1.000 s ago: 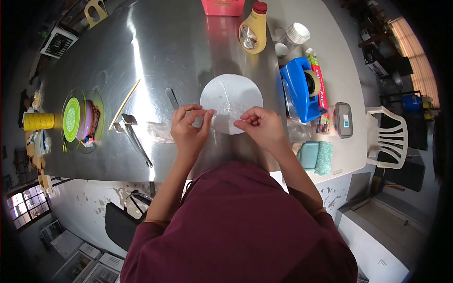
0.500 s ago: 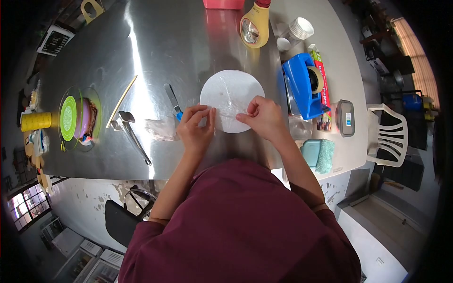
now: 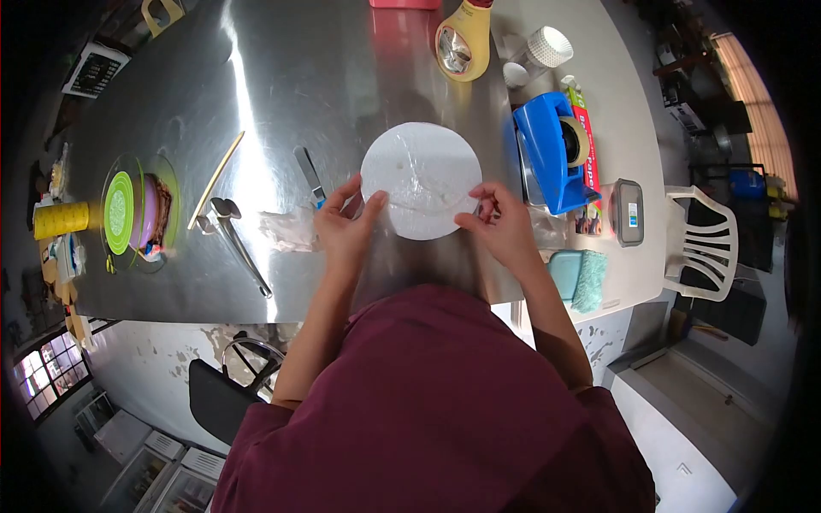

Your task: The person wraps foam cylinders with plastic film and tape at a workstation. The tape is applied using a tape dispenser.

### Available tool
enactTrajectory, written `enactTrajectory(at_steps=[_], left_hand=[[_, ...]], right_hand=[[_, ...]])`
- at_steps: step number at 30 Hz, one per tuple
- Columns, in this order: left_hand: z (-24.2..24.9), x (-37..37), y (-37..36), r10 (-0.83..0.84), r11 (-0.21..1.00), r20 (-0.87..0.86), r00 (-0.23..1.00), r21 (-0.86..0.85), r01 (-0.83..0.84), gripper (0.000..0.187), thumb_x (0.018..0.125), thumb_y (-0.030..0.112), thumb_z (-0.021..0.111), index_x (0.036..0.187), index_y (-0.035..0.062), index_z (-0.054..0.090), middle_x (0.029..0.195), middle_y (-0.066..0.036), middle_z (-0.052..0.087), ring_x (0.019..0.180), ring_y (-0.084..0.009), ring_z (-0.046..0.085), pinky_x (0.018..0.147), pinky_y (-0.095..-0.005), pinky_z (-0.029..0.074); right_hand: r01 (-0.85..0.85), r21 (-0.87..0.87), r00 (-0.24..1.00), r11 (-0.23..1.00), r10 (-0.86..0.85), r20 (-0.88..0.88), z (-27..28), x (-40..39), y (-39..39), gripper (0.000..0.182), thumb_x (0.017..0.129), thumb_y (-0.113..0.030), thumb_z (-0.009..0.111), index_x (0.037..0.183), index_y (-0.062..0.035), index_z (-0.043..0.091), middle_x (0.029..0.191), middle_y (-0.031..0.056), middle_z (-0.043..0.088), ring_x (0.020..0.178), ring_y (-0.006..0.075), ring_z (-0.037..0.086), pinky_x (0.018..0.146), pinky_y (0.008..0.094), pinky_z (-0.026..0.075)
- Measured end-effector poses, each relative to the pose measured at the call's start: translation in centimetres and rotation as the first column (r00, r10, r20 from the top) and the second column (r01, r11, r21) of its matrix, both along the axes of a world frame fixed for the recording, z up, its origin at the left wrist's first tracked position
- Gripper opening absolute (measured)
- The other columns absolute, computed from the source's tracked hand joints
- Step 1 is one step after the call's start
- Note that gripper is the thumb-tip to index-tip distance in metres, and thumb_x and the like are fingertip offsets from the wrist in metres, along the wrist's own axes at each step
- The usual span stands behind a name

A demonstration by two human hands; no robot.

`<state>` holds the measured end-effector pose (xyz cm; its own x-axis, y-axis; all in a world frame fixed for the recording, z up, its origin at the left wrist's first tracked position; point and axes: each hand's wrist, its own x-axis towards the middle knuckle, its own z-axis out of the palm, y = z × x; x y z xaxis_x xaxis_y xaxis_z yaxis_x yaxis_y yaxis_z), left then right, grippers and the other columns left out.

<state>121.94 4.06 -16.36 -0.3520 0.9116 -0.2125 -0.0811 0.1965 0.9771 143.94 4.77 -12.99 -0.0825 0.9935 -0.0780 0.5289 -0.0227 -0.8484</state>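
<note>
A round white board (image 3: 419, 150) lies in front of me, with a strip of clear, wrinkled plastic film (image 3: 419, 195) running across its surface. At the board's left edge, my left hand (image 3: 346, 227) pinches the film's left end between thumb and fingers. My right hand (image 3: 503, 227) is closed at the right edge, thumb and forefinger on the film's other end; the exact contact is hard to make out. Beyond my left hand rests a small spatula (image 3: 306, 169), its blue handle partly hidden. A crumpled clear plastic bag (image 3: 291, 229) lies beside that hand.
On the metal table (image 3: 316, 77) sit tongs (image 3: 239, 248), a wooden stick (image 3: 218, 175) and a cake under a clear cover (image 3: 141, 214). To the right stand a blue tape dispenser (image 3: 543, 154), a baking paper box (image 3: 588, 162), a lidded container (image 3: 629, 214) and a yellow bottle (image 3: 466, 43).
My hands have moved apart toward opposite edges of the white board. The film now spans between them, with its front edge showing as a curved line across the board.
</note>
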Motion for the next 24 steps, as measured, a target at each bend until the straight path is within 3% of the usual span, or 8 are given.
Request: enactTrajectory(at_steps=[2, 5, 7, 13, 16, 19, 22, 24], left_hand=[[-0.1, 0.3, 0.0, 0.026, 1.000, -0.010, 1.000, 0.016, -0.026, 0.046, 0.077, 0.005, 0.074, 0.115, -0.0106, 0.055, 0.113, -0.018, 0.060, 0.101, -0.0243, 0.061, 0.086, -0.0293, 0.050], [-0.6, 0.5, -0.3, 0.044, 0.998, -0.022, 0.999, 0.037, -0.044, 0.043, 0.077, 0.004, 0.073, 0.113, -0.0099, 0.057, 0.114, -0.018, 0.059, 0.106, -0.0266, 0.059, 0.091, -0.0319, 0.050], [-1.2, 0.2, -0.4, 0.055, 0.995, -0.040, 0.998, 0.080, -0.052, 0.040, 0.077, 0.002, 0.072, 0.113, -0.0097, 0.057, 0.114, -0.018, 0.060, 0.105, -0.0258, 0.059, 0.088, -0.0310, 0.051], [-1.0, 0.2, -0.1, 0.098, 0.994, 0.121, 0.988, 0.025, -0.102, 0.036, 0.075, -0.003, 0.072, 0.108, -0.0111, 0.060, 0.103, -0.016, 0.063, 0.094, -0.0202, 0.062, 0.080, -0.0265, 0.052], [-1.2, 0.4, 0.0, 0.135, 0.990, 0.182, 0.974, 0.006, -0.139, 0.036, 0.075, -0.004, 0.073, 0.107, -0.0117, 0.060, 0.099, -0.016, 0.064, 0.089, -0.0180, 0.063, 0.079, -0.0253, 0.052], [-1.0, 0.3, 0.2, 0.161, 0.987, 0.245, 0.956, -0.033, -0.158, 0.037, 0.073, -0.004, 0.074, 0.107, -0.0120, 0.060, 0.099, -0.016, 0.064, 0.090, -0.0181, 0.063, 0.080, -0.0255, 0.051], [-0.7, 0.0, 0.4, 0.141, 0.988, 0.231, 0.963, -0.098, -0.121, 0.039, 0.075, -0.001, 0.073, 0.111, -0.0088, 0.059, 0.110, -0.013, 0.062, 0.100, -0.0210, 0.060, 0.084, -0.0308, 0.049], [0.0, -0.1, 0.3, 0.029, 0.998, -0.184, 0.982, 0.060, -0.019, 0.042, 0.077, 0.005, 0.071, 0.115, -0.0054, 0.058, 0.120, -0.012, 0.058, 0.112, -0.0257, 0.054, 0.093, -0.0402, 0.043]], right_hand=[[-0.053, 0.259, 0.988, 0.964, 0.013, 0.157, 0.2, 0.1, -1.0, 0.039, 0.068, -0.015, 0.079, 0.103, -0.0079, 0.063, 0.094, 0.0078, 0.060, 0.081, 0.0218, 0.057, 0.077, 0.0353, 0.048], [-0.303, 0.553, 0.940, 0.776, 0.147, 0.309, 0.6, -3.6, -2.3, 0.043, 0.075, -0.021, 0.072, 0.115, -0.0080, 0.060, 0.125, 0.0144, 0.052, 0.114, 0.0269, 0.052, 0.095, 0.0390, 0.042], [-0.498, 0.421, 0.859, 0.758, 0.365, 0.358, 2.3, -6.7, -2.6, 0.050, 0.081, -0.023, 0.065, 0.124, -0.0019, 0.053, 0.130, 0.0153, 0.050, 0.125, 0.0274, 0.044, 0.103, 0.0393, 0.034], [-0.528, 0.388, 0.825, 0.756, 0.349, 0.444, -1.0, -6.1, -2.9, 0.048, 0.086, -0.022, 0.059, 0.127, 0.0012, 0.049, 0.134, 0.0174, 0.048, 0.129, 0.0262, 0.040, 0.107, 0.0409, 0.030], [-0.502, 0.383, 0.835, 0.776, 0.320, 0.447, -0.1, -4.5, -3.2, 0.049, 0.085, -0.020, 0.059, 0.128, 0.0018, 0.048, 0.129, 0.0177, 0.052, 0.124, 0.0275, 0.047, 0.104, 0.0398, 0.035], [-0.348, 0.369, 0.907, 0.862, 0.210, 0.365, 0.0, -3.3, -3.6, 0.048, 0.085, -0.018, 0.059, 0.127, 0.0022, 0.048, 0.123, 0.0170, 0.057, 0.115, 0.0300, 0.055, 0.099, 0.0389, 0.041], [-0.331, 0.390, 0.904, 0.859, 0.169, 0.393, 0.4, -2.2, -3.7, 0.044, 0.085, -0.018, 0.062, 0.124, 0.0008, 0.053, 0.117, 0.0175, 0.060, 0.108, 0.0312, 0.059, 0.092, 0.0389, 0.047], [-0.274, 0.345, 0.941, 0.898, 0.176, 0.289, 1.2, -0.4, -3.3, 0.043, 0.084, -0.019, 0.063, 0.121, 0.0000, 0.055, 0.117, 0.0183, 0.060, 0.109, 0.0308, 0.059, 0.091, 0.0401, 0.047]])
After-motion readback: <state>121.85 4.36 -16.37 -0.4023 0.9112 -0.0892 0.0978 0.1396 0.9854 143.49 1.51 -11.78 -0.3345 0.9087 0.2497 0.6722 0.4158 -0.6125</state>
